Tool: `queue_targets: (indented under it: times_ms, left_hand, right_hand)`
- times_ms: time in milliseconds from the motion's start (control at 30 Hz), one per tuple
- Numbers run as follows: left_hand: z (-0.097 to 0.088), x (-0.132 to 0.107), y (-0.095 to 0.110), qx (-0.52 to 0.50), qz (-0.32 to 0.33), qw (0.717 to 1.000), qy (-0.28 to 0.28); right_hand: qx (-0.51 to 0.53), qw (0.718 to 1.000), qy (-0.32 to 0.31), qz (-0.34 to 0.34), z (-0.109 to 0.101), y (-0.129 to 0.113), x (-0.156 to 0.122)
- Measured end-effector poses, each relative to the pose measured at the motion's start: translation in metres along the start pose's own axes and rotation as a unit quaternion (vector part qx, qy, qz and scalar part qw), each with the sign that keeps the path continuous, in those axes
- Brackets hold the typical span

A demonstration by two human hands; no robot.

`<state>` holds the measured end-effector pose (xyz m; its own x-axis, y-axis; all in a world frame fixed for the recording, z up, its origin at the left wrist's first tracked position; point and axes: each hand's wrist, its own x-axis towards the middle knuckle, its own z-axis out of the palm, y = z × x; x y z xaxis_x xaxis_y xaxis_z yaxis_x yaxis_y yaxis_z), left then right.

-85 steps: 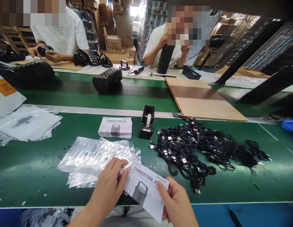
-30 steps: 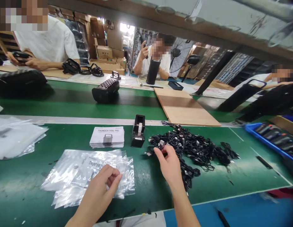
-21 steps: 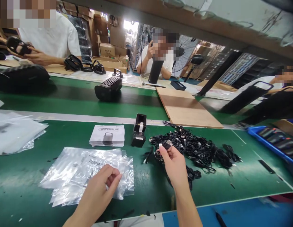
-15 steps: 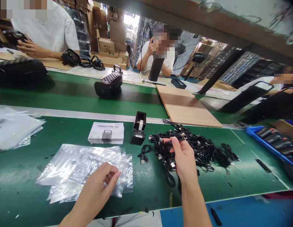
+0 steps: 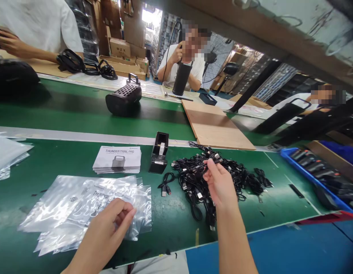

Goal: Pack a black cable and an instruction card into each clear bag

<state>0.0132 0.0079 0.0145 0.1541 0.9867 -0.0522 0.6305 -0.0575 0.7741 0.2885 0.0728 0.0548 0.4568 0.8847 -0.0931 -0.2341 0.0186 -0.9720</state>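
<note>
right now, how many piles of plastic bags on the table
2: one pile under the left hand, another pile at the picture's left edge, cropped; others may be hidden.

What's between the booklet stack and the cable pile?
A tape dispenser and, nearer the camera, one separate cable; the head view shows both.

Stacked cartons (image 5: 133, 30) stand beside a bright light (image 5: 151, 16).
</note>
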Motion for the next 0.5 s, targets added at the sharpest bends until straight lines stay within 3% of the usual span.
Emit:
queue_targets:
  times_ms: [167,267,333,400,500]
  left_hand:
    - [0.002,0.001,-0.007,-0.005,0.004,1.000,-0.015]
    - [0.000,0.001,-0.004,-0.025,-0.014,0.999,-0.030]
    - [-0.001,0.001,0.000,-0.036,-0.019,0.998,-0.041]
    - [-0.001,0.001,0.002,-0.047,-0.020,0.997,-0.050]
    - [-0.002,0.000,0.001,-0.074,-0.008,0.997,-0.016]
  right_hand:
    - [0.020,0.997,-0.058,0.041,-0.005,-0.011,-0.004]
    - [-0.028,0.981,-0.186,0.047,0.007,-0.015,-0.029]
    - [-0.099,0.941,-0.313,0.080,0.020,-0.010,-0.053]
    - [-0.199,0.884,-0.411,0.101,0.035,0.002,-0.075]
    - [-0.379,0.816,-0.436,0.015,0.051,0.021,-0.097]
